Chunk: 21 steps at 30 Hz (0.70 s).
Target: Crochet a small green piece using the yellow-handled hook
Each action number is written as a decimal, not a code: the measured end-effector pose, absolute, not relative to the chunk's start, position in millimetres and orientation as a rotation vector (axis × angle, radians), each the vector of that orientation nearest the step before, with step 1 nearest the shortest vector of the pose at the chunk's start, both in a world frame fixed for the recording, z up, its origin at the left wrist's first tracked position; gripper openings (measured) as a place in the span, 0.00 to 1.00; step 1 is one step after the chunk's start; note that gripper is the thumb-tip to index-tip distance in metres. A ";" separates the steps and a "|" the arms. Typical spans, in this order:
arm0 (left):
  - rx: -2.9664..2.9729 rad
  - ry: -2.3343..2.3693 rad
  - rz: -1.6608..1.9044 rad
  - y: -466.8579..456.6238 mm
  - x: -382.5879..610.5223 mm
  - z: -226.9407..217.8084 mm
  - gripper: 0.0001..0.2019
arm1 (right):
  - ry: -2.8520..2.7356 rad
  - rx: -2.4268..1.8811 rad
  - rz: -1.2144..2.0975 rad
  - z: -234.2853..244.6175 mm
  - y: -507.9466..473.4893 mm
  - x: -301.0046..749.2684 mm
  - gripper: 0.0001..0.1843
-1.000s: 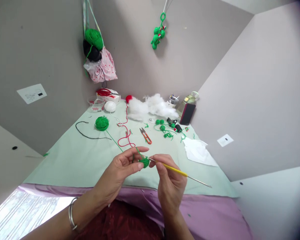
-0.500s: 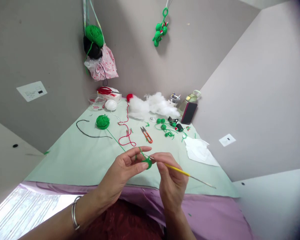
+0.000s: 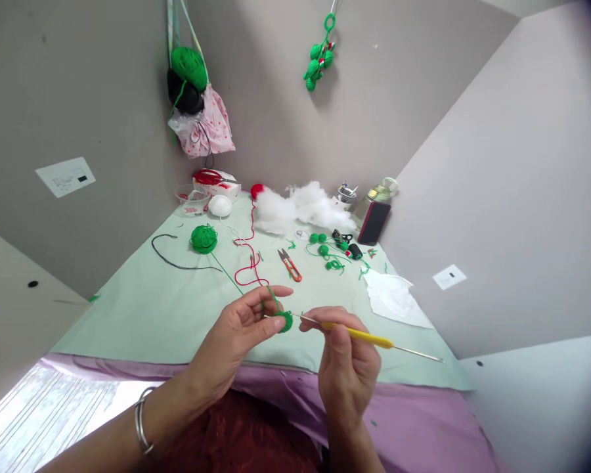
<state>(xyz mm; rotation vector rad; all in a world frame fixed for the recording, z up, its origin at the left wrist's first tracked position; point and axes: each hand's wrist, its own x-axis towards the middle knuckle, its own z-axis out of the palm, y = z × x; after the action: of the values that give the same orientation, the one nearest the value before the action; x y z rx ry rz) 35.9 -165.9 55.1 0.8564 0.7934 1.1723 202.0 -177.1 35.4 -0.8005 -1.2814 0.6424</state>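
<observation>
Between the thumb and fingers of my left hand [image 3: 243, 328] a small green crochet piece [image 3: 285, 321] is pinched. Green yarn runs over the raised index finger and back to a green yarn ball [image 3: 203, 239] on the table. My right hand [image 3: 349, 358] grips a crochet hook [image 3: 359, 335] by its yellow handle. The hook's thin metal tip points left and reaches the edge of the green piece; whether it sits in a loop is too small to tell. Its other metal end sticks out to the right.
Orange thread snips [image 3: 289, 265] lie beyond my hands, with loose red yarn [image 3: 251, 272] beside them. White stuffing [image 3: 300, 207] is heaped at the back. Small green balls [image 3: 322, 249], a phone [image 3: 374, 222] and white paper [image 3: 394, 297] are on the right; red scissors [image 3: 209, 177] rest on a box.
My right hand has moved right with the crochet hook, away from the left fingers, and the hook lies flatter. The green piece has shifted slightly left with my left hand.
</observation>
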 end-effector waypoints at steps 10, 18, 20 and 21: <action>0.804 0.768 1.133 -165.7 34.6 58.1 0.15 | -1.301 -0.804 0.495 37.6 -178.6 202.0 0.14; 0.773 0.709 1.120 -165.7 37.9 60.0 0.08 | -1.330 -0.830 0.550 33.8 -179.5 204.8 0.14; 0.760 0.699 1.118 -165.8 37.7 59.5 0.08 | -1.329 -0.838 0.547 33.7 -179.8 205.0 0.14; 0.758 0.694 1.114 -165.9 37.4 59.2 0.08 | -1.333 -0.841 0.546 33.9 -180.0 205.0 0.14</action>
<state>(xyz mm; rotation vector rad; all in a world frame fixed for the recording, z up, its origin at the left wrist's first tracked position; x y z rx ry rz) 37.4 -165.9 59.2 0.7580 0.6936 1.1144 205.0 -180.0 33.9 -0.8406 -1.3331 0.5457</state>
